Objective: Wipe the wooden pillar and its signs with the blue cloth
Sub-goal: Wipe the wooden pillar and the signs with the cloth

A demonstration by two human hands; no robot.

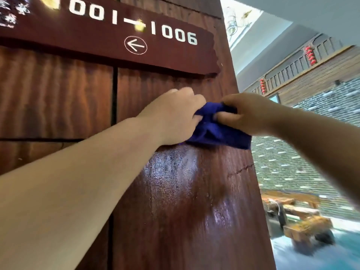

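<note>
Between both hands' fingers [196,117], blue cloth [216,131] bunched.

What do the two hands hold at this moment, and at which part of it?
Both hold the bunched blue cloth by its upper edge: left hand at the left end, right hand at the right end.

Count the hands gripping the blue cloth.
2. The left hand grips the blue cloth at its left side, the right hand at its upper right, against the wooden pillar.
</note>
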